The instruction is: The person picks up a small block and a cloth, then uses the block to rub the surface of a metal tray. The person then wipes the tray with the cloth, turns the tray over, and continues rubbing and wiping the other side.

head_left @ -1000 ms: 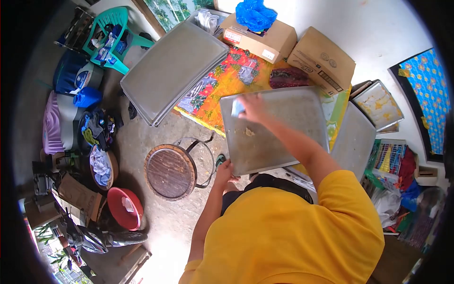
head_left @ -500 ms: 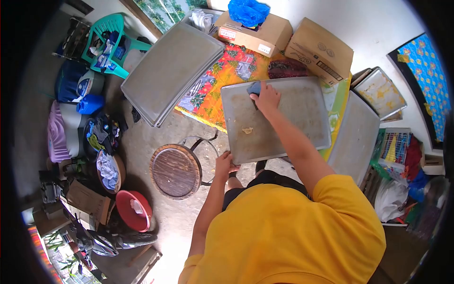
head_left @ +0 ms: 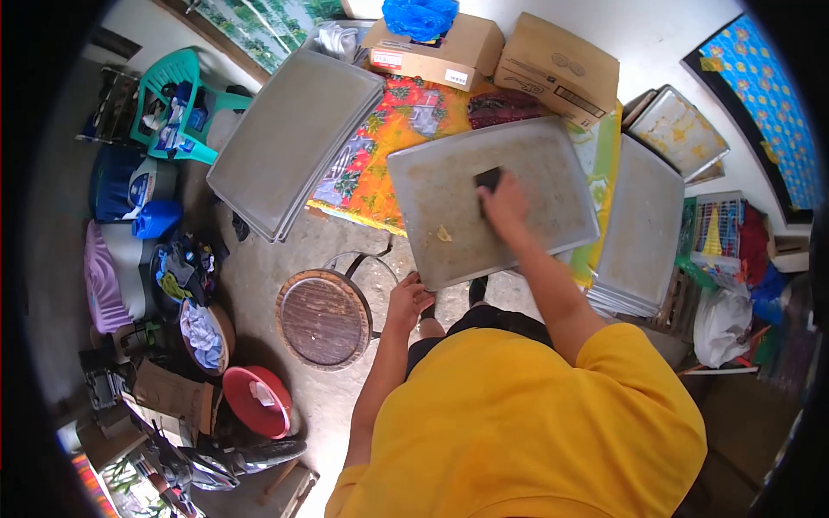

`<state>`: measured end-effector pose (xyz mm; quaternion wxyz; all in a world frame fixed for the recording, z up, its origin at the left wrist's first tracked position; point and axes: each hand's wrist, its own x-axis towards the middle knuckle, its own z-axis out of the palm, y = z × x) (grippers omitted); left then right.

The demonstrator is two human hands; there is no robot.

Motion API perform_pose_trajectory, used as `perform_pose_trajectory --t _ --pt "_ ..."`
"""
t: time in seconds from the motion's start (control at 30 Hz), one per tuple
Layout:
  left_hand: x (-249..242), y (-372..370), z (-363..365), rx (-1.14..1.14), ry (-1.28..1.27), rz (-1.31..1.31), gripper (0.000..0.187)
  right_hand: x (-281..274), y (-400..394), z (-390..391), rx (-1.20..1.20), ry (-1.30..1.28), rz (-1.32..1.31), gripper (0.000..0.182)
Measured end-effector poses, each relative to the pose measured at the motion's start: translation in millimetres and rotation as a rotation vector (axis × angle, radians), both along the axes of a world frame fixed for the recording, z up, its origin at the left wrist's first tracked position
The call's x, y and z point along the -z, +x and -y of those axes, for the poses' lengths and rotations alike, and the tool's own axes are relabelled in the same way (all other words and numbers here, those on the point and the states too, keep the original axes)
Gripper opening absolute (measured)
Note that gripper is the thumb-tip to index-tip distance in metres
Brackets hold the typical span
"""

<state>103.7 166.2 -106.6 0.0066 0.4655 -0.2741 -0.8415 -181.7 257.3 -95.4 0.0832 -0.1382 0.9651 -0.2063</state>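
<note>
A grey metal tray (head_left: 449, 186) lies tilted across the front of the table, with a small yellowish patch (head_left: 444, 233) on its lower left part. My right hand (head_left: 505, 205), slightly blurred, holds a dark flat pad (head_left: 489, 180) against the middle of the tray. At the tray's lower left corner, my left hand (head_left: 409, 300) has its fingers curled at the edge, gripping it.
Stacked trays (head_left: 294, 142) rest on the table's left, more trays (head_left: 639, 224) at its right. Cardboard boxes (head_left: 560, 69) stand behind on the flowered cloth (head_left: 406, 112). A round wooden stool (head_left: 324, 319) and a red basin (head_left: 257, 401) are on the floor.
My right hand has moved the pad from the tray's top edge down and right to its middle. My left hand stays at the corner. The whole view has shifted slightly.
</note>
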Motion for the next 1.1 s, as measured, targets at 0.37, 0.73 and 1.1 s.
perform_pose_trajectory --t 0.37,0.73,1.1 --pt "16 9 10 0.063 0.081 -0.076 0.069 -12 22 -8 0.011 0.014 -0.071 0.063" --pt "7 14 14 0.016 0.229 -0.105 0.079 -1 64 10 0.051 -0.101 -0.059 0.064" --pt "23 33 10 0.078 0.295 -0.188 0.068 -18 122 61 -0.07 -0.353 0.168 0.07"
